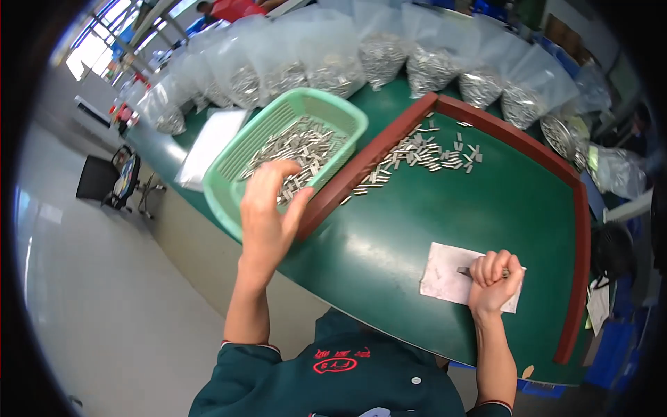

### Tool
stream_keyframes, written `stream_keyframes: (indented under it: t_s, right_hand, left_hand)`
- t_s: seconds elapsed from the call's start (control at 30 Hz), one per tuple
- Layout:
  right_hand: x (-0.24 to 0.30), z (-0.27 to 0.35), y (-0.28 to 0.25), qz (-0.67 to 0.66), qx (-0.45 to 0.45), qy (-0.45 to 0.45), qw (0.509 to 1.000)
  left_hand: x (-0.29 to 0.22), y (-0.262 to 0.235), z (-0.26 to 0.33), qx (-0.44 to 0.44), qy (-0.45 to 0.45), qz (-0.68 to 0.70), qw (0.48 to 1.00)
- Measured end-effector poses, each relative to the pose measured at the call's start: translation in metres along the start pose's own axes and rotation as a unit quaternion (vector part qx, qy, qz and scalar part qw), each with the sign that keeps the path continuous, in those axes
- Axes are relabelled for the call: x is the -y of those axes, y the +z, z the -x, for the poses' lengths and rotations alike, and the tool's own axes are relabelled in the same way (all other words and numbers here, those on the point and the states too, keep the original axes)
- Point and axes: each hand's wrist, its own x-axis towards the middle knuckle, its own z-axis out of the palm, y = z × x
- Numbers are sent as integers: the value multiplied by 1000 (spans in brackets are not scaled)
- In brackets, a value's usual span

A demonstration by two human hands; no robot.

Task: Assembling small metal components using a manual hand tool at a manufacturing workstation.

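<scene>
My left hand [267,205] is raised at the near right rim of a light green plastic basket [217,198]. Its fingers curve with the thumb apart, and nothing shows between them. Many small silvery metal pieces [299,149] lie heaped inside the basket. At the right, my right hand [495,278] is closed in a fist over a pinkish-white sheet [443,274]. Small metal pieces glint between its curled fingers and thumb; most of what it holds is hidden. A dark metal piece [464,271] shows beside the fist, over the sheet. More loose metal pieces [420,153] are spread on the green tabletop [389,236].
A raised brown-red border [511,118] frames the work area, one bar running beside the basket. Clear plastic bags of metal pieces [382,59] line the back. A white packet [212,146] lies left of the basket. On the floor stands a black chair [104,181].
</scene>
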Motion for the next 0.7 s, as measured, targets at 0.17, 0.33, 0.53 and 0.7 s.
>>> stream_keyframes:
  t_s: [0.17,0.33,0.53,0.7]
  right_hand:
    - [-2,-1,-9,-12,-15,14,1000]
    - [-2,1,-8,13,-11,-1,1000]
    - [3,3,-7,-3,-8,-10,1000]
    - [0,4,-8,-8,1,-14,1000]
  left_hand:
    - [-53,90,-34,141,138,79,977]
    - [-70,200,-59,170,227,162,945]
    - [-82,279,-76,150,302,126,933]
    - [-71,295,-82,161,309,41,936]
